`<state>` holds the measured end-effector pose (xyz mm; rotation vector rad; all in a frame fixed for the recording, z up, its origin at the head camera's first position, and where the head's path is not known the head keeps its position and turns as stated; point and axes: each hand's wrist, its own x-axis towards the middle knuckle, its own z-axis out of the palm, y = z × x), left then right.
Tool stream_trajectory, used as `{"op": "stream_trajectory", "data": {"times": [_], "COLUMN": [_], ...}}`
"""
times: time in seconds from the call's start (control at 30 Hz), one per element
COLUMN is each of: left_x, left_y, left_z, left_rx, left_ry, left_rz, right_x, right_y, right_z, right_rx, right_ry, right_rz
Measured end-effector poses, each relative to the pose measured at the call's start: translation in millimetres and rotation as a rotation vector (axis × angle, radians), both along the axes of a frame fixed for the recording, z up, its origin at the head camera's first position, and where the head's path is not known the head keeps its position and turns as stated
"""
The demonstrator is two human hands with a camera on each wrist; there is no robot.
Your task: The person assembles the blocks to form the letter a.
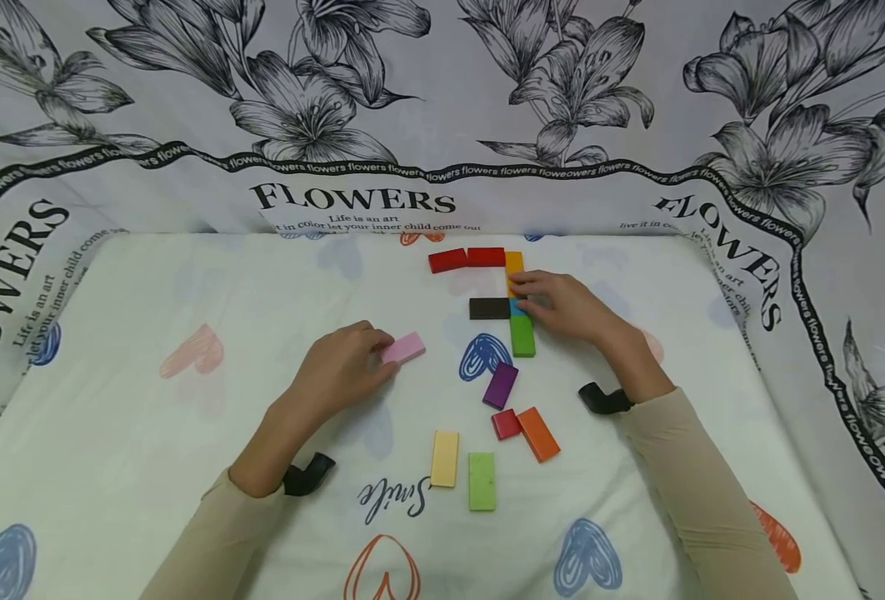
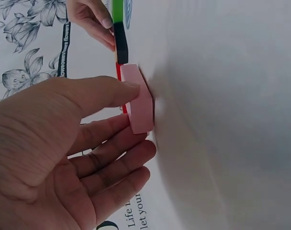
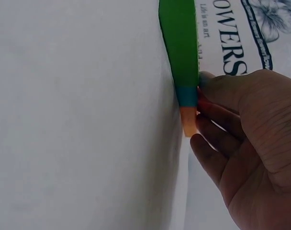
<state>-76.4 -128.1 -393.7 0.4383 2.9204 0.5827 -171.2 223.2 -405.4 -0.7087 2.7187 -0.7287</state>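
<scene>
My left hand (image 1: 343,367) pinches a pink block (image 1: 407,347) between thumb and fingers, low over the sheet left of the other blocks. In the left wrist view, the thumb lies on the face of the pink block (image 2: 138,106). My right hand (image 1: 566,308) rests its fingertips against a column of blocks: a yellow-orange block (image 1: 514,262), a small blue block (image 1: 517,307) and a green block (image 1: 522,336). Its thumb is beside the blue block (image 3: 186,96). A black block (image 1: 489,308) touches the column's left side. Two red blocks (image 1: 485,257) extend left from its top.
Nearer me lie a purple block (image 1: 500,385), a small red block (image 1: 506,424), an orange block (image 1: 538,434), a pale yellow block (image 1: 445,458) and a light green block (image 1: 482,482). The printed white sheet (image 1: 247,283) shows slight creases.
</scene>
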Motion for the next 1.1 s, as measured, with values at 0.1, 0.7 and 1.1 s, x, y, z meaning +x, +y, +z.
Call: {"op": "stream_trajectory", "data": {"times": [0.1,0.7,1.1], "left_x": [-1.5,-15.2,-38.3], "left_y": [3.2,15.8,47.6], "left_z": [0.3,-1.9,4.7], "left_rx": [-0.017,0.038,0.029], "left_ry": [-0.004,0.006,0.002], "left_rz": [0.002,-0.008,0.050], "right_x": [0.0,1.7,0.9], "right_y": [1,9,3], "right_z": [-0.6,-0.2,-1.8], "right_rx": [-0.008,-0.002,-0.028], "right_ry": [-0.003,0.006,-0.006], "right_rz": [0.004,-0.003,0.002]}}
